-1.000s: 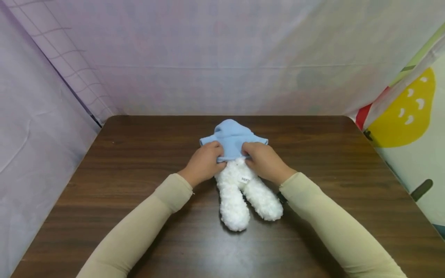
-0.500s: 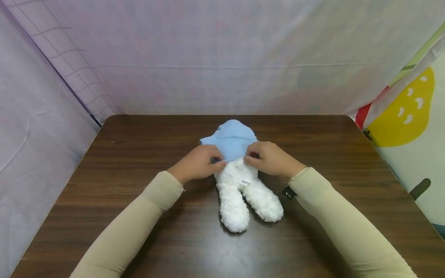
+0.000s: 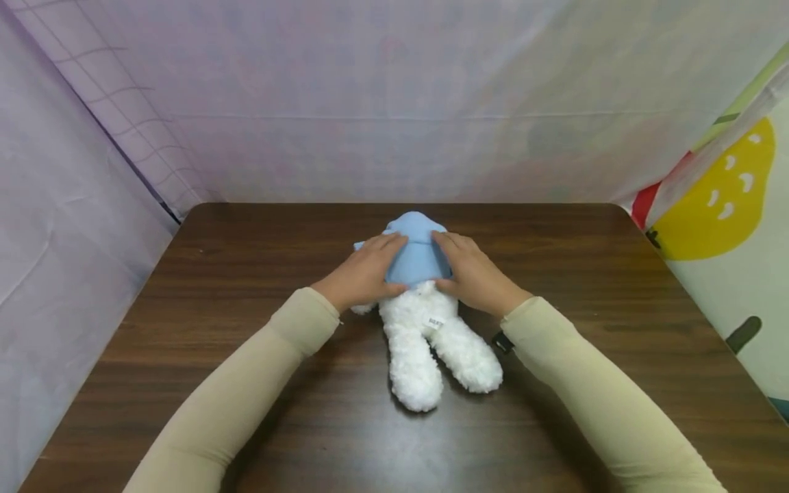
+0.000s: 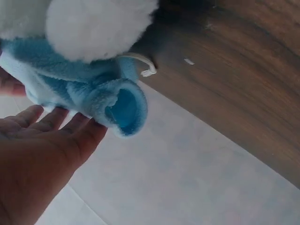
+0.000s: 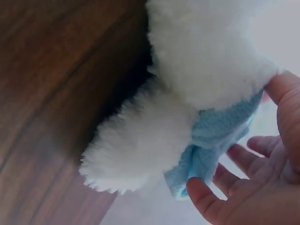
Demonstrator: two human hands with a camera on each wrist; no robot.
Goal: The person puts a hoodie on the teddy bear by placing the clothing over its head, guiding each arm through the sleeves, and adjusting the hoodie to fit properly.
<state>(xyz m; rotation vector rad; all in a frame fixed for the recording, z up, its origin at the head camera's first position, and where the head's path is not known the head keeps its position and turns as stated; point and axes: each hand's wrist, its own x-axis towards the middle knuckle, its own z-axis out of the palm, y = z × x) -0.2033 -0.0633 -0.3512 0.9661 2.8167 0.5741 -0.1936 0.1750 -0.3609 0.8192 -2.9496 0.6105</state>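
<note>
A white fluffy plush toy (image 3: 416, 373) lies on the table with its legs toward me and a small printed tag (image 3: 435, 322) at its bottom. A light blue hooded garment (image 3: 417, 263) covers its upper part. My left hand (image 3: 364, 269) rests on the garment's left side, fingers spread and extended. On the other side lies my right hand (image 3: 479, 275), its fingers likewise extended over the cloth. In the left wrist view, a hollow sleeve (image 4: 125, 110) hangs beside a white furry limb (image 4: 101, 28), near a pale cord (image 4: 146, 65). The right wrist view shows another furry limb (image 5: 138, 140) beside the blue cloth.
The toy lies on a dark wood-grain table (image 3: 246, 274). A pale curtain (image 3: 370, 103) rises behind the table's back edge, and more cloth hangs at the left. At the right hangs a panel with a yellow printed shape (image 3: 718, 198).
Both hands have let go of the garment's lower hem and moved forward onto its sides, fingers now extended. A white limb now shows under the left hand. The toy's legs have hardly moved.
</note>
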